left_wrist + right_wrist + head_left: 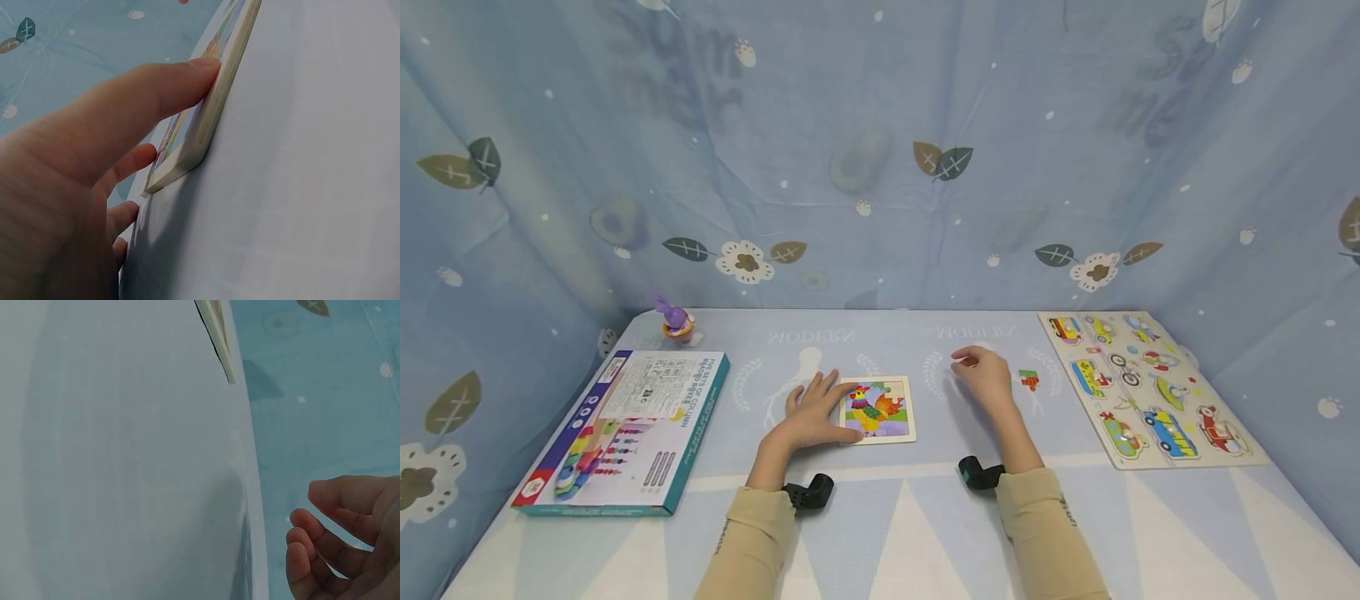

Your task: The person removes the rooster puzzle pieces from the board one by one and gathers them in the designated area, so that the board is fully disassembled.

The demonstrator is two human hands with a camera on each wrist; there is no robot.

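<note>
A small square wooden picture puzzle point(901, 428) with a colourful rooster lies on the table in the head view. My left hand point(813, 417) spreads over its left side, thumb at the near edge and index finger at the far left corner. In the left wrist view the straight thumb point(165, 87) presses on the puzzle's pale rim point(181, 164). My right hand point(987, 379) hovers over the table right of the puzzle, fingers loosely bent and holding nothing. Just right of it lies a small green and orange-red piece point(1028, 380).
On the left lies a flat boxed toy set point(647, 417), with a purple figure in a small cup point(676, 320) behind it. A wooden vehicle puzzle board point(1138, 387) lies at the right. Blue patterned cloth point(880, 167) hangs around the table.
</note>
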